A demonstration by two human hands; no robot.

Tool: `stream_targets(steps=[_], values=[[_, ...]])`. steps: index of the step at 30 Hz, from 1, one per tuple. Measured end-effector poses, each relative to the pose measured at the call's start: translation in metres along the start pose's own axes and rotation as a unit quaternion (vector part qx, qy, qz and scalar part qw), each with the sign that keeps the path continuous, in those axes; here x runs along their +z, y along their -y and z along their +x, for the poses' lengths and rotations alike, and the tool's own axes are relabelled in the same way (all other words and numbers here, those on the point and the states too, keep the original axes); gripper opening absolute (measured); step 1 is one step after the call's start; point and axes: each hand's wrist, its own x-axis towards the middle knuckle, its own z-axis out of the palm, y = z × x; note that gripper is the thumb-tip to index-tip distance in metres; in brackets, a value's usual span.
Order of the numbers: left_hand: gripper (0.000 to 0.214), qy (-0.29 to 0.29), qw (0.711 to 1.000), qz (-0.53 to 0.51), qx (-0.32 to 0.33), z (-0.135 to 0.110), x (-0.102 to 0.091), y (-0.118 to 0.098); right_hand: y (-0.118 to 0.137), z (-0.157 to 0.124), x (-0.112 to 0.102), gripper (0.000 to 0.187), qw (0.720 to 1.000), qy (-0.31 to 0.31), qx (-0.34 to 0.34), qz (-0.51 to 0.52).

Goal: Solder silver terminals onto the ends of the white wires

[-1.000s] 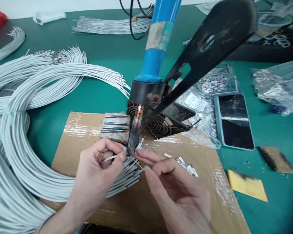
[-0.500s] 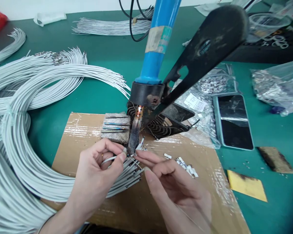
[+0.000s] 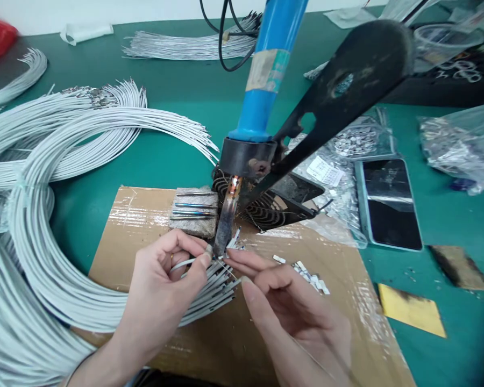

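My left hand (image 3: pixel 163 285) pinches a thin white wire (image 3: pixel 181 263) between thumb and fingers, its end held at the tip of the soldering iron (image 3: pixel 227 220). The iron has a blue handle (image 3: pixel 266 70) and sits tilted in a black stand (image 3: pixel 339 86). My right hand (image 3: pixel 294 317) is beside the tip from the right, its fingers pinched together on something too small to make out. Both hands work over a taped cardboard sheet (image 3: pixel 242 344). A fan of white wire ends (image 3: pixel 218 285) lies under my fingers.
Large coils of white wire (image 3: pixel 36 215) fill the left side. A grey block with metal pins (image 3: pixel 193 212) lies beside the iron. Small metal pieces (image 3: pixel 310 277), a phone (image 3: pixel 391 204), plastic bags of parts (image 3: pixel 460 145), a yellow pad (image 3: pixel 411 317) and a brown pad (image 3: pixel 460 260) lie to the right.
Almost nothing has changed; both hands stay at the iron's tip, and the view has shifted slightly.
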Motion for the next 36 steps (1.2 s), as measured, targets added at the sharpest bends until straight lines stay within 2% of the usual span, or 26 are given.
stream_targets(steps=[7, 14, 20, 28, 36], values=[[0.015, -0.011, 1.000, 0.008, 0.000, 0.002, 0.001, -0.004, -0.001, 0.002, -0.001, 0.022, 1.000, 0.018, -0.014, 0.004], [0.014, -0.001, 1.000, -0.006, 0.005, 0.001, -0.001, 0.004, -0.006, 0.007, -0.006, 0.020, 0.997, 0.054, -0.046, -0.010], [0.014, 0.007, 1.000, -0.003, 0.007, 0.002, -0.002, 0.007, -0.006, 0.007, -0.006, 0.020, 0.998, 0.046, -0.041, -0.002], [0.015, -0.008, 1.000, 0.010, -0.009, 0.002, 0.002, -0.006, 0.001, 0.000, 0.002, 0.019, 1.000, 0.002, 0.000, 0.026], [0.013, -0.004, 1.000, 0.016, 0.002, 0.004, 0.001, -0.004, -0.007, 0.005, -0.007, 0.020, 0.997, 0.052, -0.050, -0.009]])
